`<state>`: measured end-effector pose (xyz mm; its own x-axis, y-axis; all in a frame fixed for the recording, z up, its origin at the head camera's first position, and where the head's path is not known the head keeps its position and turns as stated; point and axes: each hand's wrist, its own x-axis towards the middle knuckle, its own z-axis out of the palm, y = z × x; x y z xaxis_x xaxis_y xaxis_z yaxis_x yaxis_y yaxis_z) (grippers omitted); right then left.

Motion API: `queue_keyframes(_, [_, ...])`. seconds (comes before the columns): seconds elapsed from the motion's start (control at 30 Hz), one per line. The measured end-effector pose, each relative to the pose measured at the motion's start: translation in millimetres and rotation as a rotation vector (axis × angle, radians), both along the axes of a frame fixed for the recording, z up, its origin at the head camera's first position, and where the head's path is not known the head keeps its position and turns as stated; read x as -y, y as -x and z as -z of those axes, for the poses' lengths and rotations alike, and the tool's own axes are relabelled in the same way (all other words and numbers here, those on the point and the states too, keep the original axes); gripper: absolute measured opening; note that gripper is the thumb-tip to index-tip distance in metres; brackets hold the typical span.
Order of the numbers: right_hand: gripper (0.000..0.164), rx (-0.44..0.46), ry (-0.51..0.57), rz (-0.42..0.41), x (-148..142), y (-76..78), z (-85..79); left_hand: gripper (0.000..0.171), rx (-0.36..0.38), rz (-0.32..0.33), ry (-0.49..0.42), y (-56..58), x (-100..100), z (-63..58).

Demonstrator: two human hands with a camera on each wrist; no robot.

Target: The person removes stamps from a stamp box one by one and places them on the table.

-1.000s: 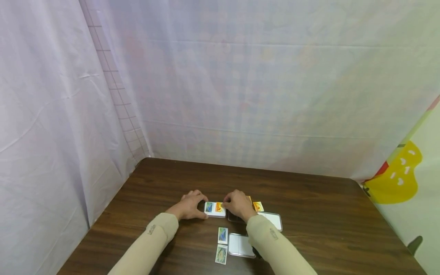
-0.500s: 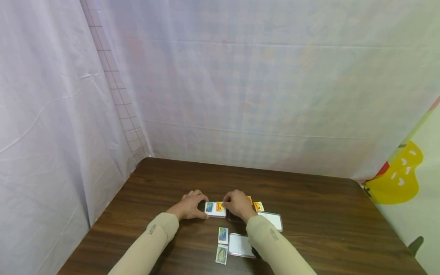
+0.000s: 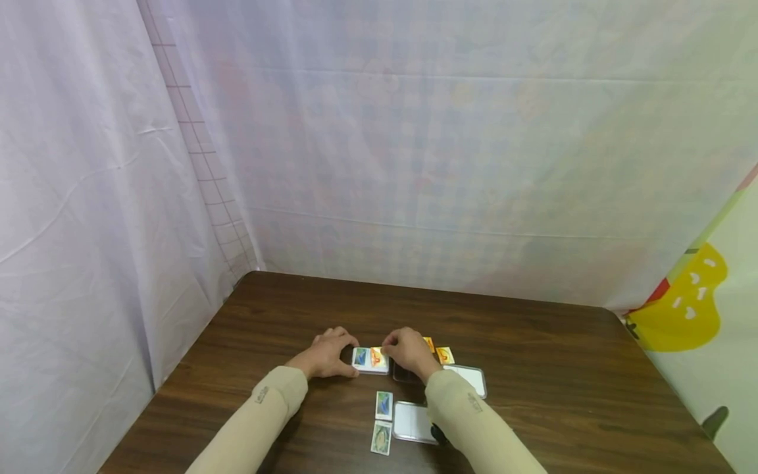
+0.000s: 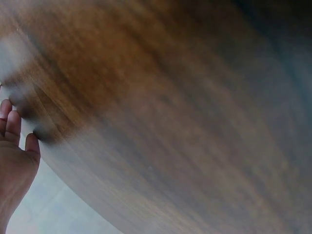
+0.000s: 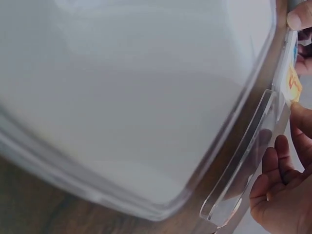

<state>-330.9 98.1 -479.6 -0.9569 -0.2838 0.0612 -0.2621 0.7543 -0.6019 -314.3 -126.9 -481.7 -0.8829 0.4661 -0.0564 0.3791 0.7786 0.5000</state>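
My left hand [image 3: 328, 353] holds the left end of a small white-backed case [image 3: 370, 370], thumb on the near corner and a finger on the far one. On that case lies a blue-green stamp [image 3: 360, 357], beside an orange stamp [image 3: 377, 356]. My right hand [image 3: 410, 351] pinches the orange stamp's right edge, also seen in the right wrist view, where the orange stamp [image 5: 294, 85] stands tilted. Below this hand lies a clear lid [image 5: 239, 163]. The left wrist view shows only part of the left hand [image 4: 17, 156], its held end out of frame.
Two stamps, a blue one [image 3: 383, 405] and a green one [image 3: 381, 438], lie nearer me. Beside them is a white-backed case [image 3: 412, 422], with another case [image 3: 469, 380] farther right. Orange stamps [image 3: 445, 355] lie beyond the right hand on the brown table [image 3: 533, 368].
The right fingertips have shifted slightly left and up, and the orange stamp now catches the light. The left hand and the case stay where they were.
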Motion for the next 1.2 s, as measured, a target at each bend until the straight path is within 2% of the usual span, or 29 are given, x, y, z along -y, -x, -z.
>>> queue_keyframes(0.37, [0.006, 0.05, 0.103, -0.018, -3.5, 0.7, -3.8, 0.051, -0.009, 0.002, -0.002, 1.0, 0.0, 0.4])
queue_keyframes(0.77, [0.007, 0.104, 0.185, 0.019, -5.8, -2.4, -10.8, 0.052, -0.006, -0.005, 0.008, 1.3, -0.2, 0.6])
queue_keyframes(0.93, [0.008, 0.147, 0.238, 0.031, -5.6, -8.5, -13.8, 0.052, -0.006, -0.001, 0.011, 2.0, 0.0, 1.8])
queue_keyframes(1.2, [0.008, 0.186, 0.251, 0.064, -3.1, -21.7, -20.0, 0.053, -0.016, -0.003, 0.008, 1.3, -1.1, 0.4])
